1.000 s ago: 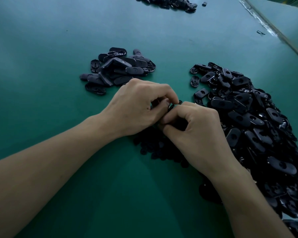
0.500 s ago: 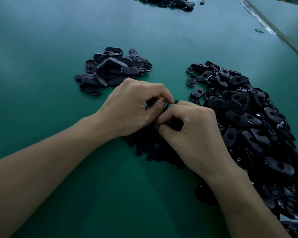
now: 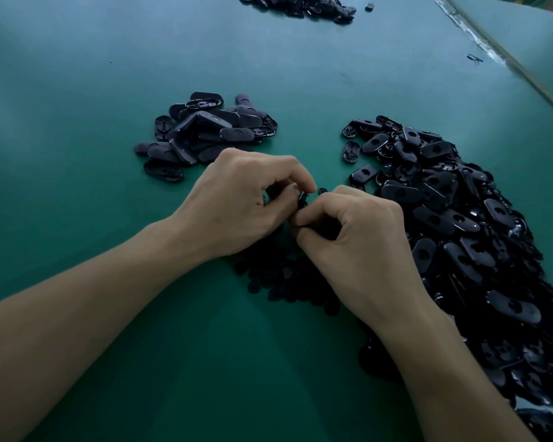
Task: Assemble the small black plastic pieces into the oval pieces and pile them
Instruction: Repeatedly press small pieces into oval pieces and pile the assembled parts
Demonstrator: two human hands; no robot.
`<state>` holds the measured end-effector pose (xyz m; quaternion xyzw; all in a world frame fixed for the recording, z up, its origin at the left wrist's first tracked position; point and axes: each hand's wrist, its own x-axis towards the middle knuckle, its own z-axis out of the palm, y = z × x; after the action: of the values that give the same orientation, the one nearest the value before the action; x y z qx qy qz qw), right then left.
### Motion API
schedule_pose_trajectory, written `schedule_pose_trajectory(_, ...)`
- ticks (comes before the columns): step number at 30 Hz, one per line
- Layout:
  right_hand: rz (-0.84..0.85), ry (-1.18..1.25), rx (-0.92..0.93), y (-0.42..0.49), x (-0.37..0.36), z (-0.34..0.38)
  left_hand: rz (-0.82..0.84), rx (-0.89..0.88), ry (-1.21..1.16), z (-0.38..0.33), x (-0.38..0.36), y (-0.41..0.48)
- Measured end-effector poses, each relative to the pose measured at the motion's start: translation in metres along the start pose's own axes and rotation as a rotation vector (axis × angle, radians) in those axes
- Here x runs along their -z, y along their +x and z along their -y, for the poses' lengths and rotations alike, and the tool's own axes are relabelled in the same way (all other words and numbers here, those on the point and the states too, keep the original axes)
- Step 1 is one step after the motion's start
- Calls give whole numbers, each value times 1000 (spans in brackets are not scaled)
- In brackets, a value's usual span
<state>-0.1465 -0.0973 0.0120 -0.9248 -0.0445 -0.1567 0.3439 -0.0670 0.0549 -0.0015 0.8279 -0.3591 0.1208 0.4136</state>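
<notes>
While both hands kept to the same spot as half a second before, their fingertips had drawn slightly apart, so more of the black piece (image 3: 303, 199) between them showed. The left hand (image 3: 237, 202) and the right hand (image 3: 355, 237) were both curled, each pinching that piece between thumb and fingertips just left of the large heap (image 3: 460, 234) of oval pieces; whether it was one part or two pressed together could not be told. Four heaps lay on the green desk (image 3: 77, 90): the large heap, a smaller pile (image 3: 205, 132) of oval pieces well to its left, a low scatter of small black pieces (image 3: 284, 282) touching its left side under the wrists, and a far pile (image 3: 300, 3) beyond it at the top edge. The pieces in each were too many to count. Left of the large heap the desk ran open and bare; behind it the desk's edge (image 3: 524, 71) passed close by.
</notes>
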Motion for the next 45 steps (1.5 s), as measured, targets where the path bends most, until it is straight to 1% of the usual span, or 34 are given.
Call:
schedule_pose_trajectory(6,-17,-4,2,0,0,-1,-3,-5,-11,1,0,0)
schedule_pose_trajectory(12,-92,12,29,0,-1,-1,-17,-19,-77,2,1,1)
schedule_pose_trajectory(16,-158,33,28,1,0,-2,19,-41,-75,3,2,1)
schedule_pose_trajectory(21,-174,43,8,1,0,-4,62,-51,-79,3,2,1)
schedule_pose_trajectory(31,-254,65,-34,3,3,-4,70,-76,-74,5,0,1)
schedule_pose_trajectory(38,-261,48,-34,2,3,-3,83,-77,-81,7,-1,1)
schedule_pose_trajectory(45,-273,132,-44,2,6,-2,46,-51,-50,7,-1,0)
